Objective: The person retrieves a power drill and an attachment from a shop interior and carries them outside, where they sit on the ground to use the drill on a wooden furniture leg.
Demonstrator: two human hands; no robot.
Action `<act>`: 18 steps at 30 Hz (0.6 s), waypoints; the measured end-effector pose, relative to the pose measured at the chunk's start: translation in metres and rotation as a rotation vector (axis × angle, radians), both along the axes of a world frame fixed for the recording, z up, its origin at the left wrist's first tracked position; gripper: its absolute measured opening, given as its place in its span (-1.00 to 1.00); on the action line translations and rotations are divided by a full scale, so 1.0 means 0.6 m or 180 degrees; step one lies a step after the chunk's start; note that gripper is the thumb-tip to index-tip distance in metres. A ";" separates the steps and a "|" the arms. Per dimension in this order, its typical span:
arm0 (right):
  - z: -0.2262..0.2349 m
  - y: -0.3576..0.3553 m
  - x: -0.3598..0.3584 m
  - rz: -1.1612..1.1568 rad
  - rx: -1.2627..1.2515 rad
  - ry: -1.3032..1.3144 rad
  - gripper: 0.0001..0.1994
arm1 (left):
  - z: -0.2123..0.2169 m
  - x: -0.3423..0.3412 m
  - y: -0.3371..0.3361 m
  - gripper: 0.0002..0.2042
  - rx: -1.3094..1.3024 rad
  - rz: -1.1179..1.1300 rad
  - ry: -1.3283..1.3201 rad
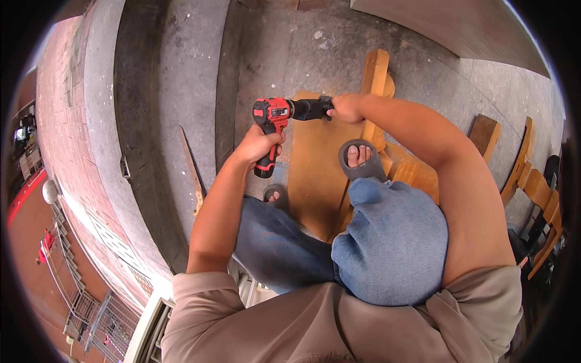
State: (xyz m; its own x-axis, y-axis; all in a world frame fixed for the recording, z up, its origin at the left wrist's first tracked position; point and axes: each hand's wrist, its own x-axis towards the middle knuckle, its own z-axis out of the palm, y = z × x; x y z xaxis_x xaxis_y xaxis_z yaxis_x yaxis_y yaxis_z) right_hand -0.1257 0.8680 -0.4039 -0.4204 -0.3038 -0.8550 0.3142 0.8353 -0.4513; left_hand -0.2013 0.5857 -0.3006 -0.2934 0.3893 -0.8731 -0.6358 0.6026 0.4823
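My left hand point(260, 145) is wrapped round the grip of a red and black cordless drill point(273, 112), its body lying level and pointing right. A black attachment point(310, 109) extends from the front of the drill. At the far end of it my right hand point(347, 109) is closed on the black end piece; what lies under the fingers is partly hidden. Below the tool is a flat brown wooden board point(311, 163). Beside it, a wooden post point(376, 69) runs under my right forearm. My right foot in a grey slipper point(363, 158) rests on the wood.
A second grey slipper point(276, 195) holds my left foot, left of the board. A thin strip that looks like a hand saw point(192, 163) lies by the step. More wooden pieces point(484, 136) stand at the right. A wire rack point(112, 323) is at the lower left.
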 end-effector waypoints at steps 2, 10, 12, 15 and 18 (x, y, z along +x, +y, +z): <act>0.006 -0.004 -0.007 0.0006 -0.0020 -0.0042 -0.52 | 0.004 -0.001 -0.007 -0.86 -0.0022 0.0059 -0.0066; -0.023 -0.010 0.005 -0.0140 -0.0184 -0.0108 -0.54 | 0.000 -0.004 -0.007 -0.87 -0.0009 0.0066 -0.0036; -0.034 -0.006 0.010 -0.0285 -0.0253 -0.0164 -0.54 | -0.004 0.000 -0.008 -0.87 -0.0006 0.0071 -0.0067; -0.019 0.000 -0.001 -0.0373 -0.0313 -0.0252 -0.54 | -0.004 -0.001 -0.007 -0.86 -0.0047 0.0078 -0.0050; -0.008 0.005 -0.004 -0.0393 -0.0310 -0.0320 -0.53 | -0.011 -0.001 -0.007 -0.86 -0.0045 0.0043 0.0001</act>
State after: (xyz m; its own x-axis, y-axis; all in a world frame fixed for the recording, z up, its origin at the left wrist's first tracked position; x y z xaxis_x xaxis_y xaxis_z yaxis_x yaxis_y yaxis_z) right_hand -0.1283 0.8712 -0.4087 -0.3735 -0.3386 -0.8636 0.4592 0.7414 -0.4893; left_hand -0.2019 0.5814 -0.3071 -0.2989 0.3730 -0.8784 -0.6439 0.6006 0.4741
